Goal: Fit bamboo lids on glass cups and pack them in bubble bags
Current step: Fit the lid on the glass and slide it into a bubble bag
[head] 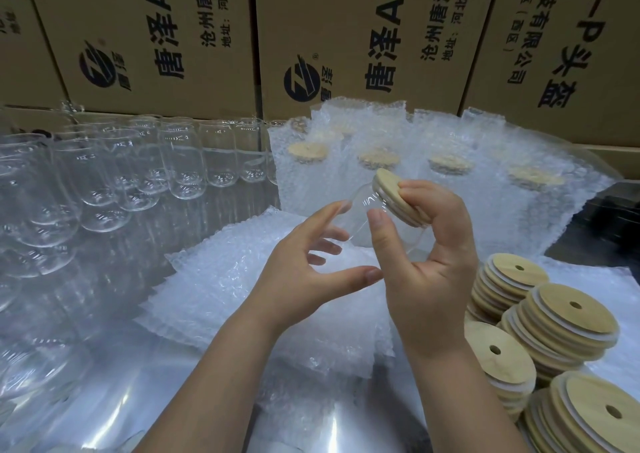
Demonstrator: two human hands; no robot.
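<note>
Glass cup (362, 199) aslant, lid (389, 184) upper-right

The bamboo lids (554, 300) are pale tan with a faint wood grain and thin white sealing rings. The glass cups (180, 161) are clear and colourless. The bubble bags (221, 279) are translucent white, patterned all over with small bubbles. The cardboard boxes (329, 19) are brown with black print.

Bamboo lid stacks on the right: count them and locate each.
4. Farthest stack; second stack just nearer and right of it; third stack nearer, left of the second; fourth stack at the bottom right corner. Others may be cut off.
</note>
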